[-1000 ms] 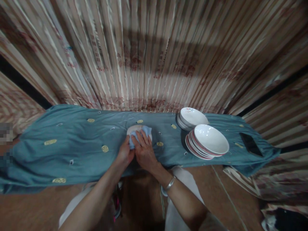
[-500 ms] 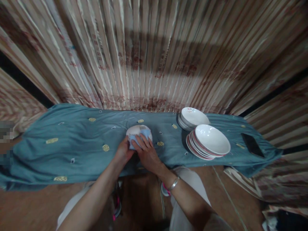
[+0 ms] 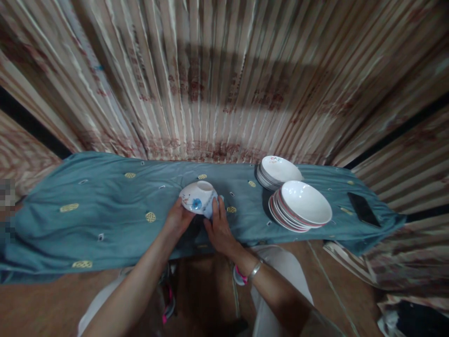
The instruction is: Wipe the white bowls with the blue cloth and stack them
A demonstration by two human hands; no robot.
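Observation:
A white bowl [image 3: 191, 194] with a blue flower on its outside is tipped over between my hands, its foot ring turned up and away from me. My left hand [image 3: 178, 219] grips the bowl's near left rim. In my right hand [image 3: 219, 227] is a light blue cloth [image 3: 209, 207], pressed against the bowl's right side with the fingers curled over it. Part of the cloth is hidden by those fingers.
To the right stand a stack of red-rimmed bowls [image 3: 307, 203] and, behind it, a stack of flower-patterned bowls [image 3: 280, 170]. A black phone [image 3: 364, 209] lies at the right end of the green-blue tablecloth [image 3: 115, 196]. Pleated curtains [image 3: 217, 93] hang right behind.
The bowl has turned so that its foot ring and blue flower show. My right hand has slid with the cloth from across the bowl to its right side.

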